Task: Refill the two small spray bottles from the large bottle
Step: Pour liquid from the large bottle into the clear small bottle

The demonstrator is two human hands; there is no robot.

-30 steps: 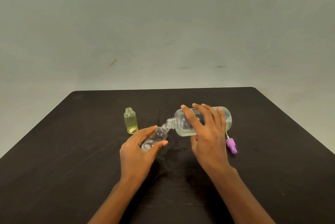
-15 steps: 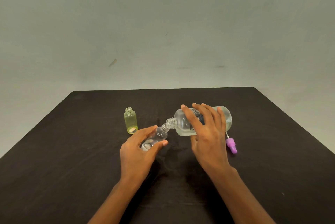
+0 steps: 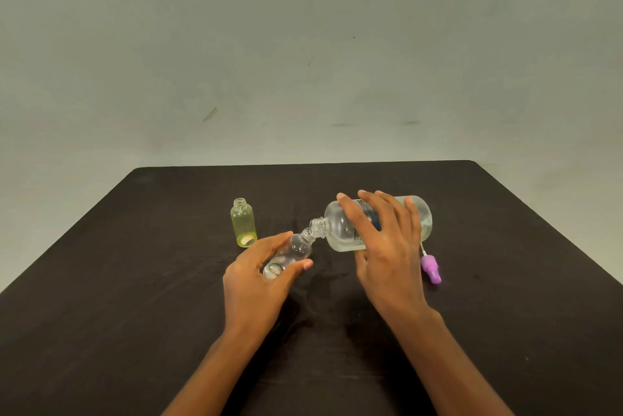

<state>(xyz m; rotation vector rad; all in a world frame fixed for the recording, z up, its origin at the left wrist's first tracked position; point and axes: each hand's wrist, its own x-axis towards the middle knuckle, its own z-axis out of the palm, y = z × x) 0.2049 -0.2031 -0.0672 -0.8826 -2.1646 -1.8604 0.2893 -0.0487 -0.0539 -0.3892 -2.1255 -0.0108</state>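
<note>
Nothing has shifted over the last second. Mid-tabletop, the right hand still grips the large bottle tipped sideways, mouth against the clear small bottle grasped by the left hand. Pouring continues; the yellow bottle waits uncapped toward the left edge.

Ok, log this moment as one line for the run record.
step: pouring | left hand: tilts small clear bottle | right hand: tips large bottle, mouths meeting | yellow bottle: upright, uncapped | purple spray cap: on table

Glossy clear plastic large bottle — matt, dark cloth-like table beneath.
</note>
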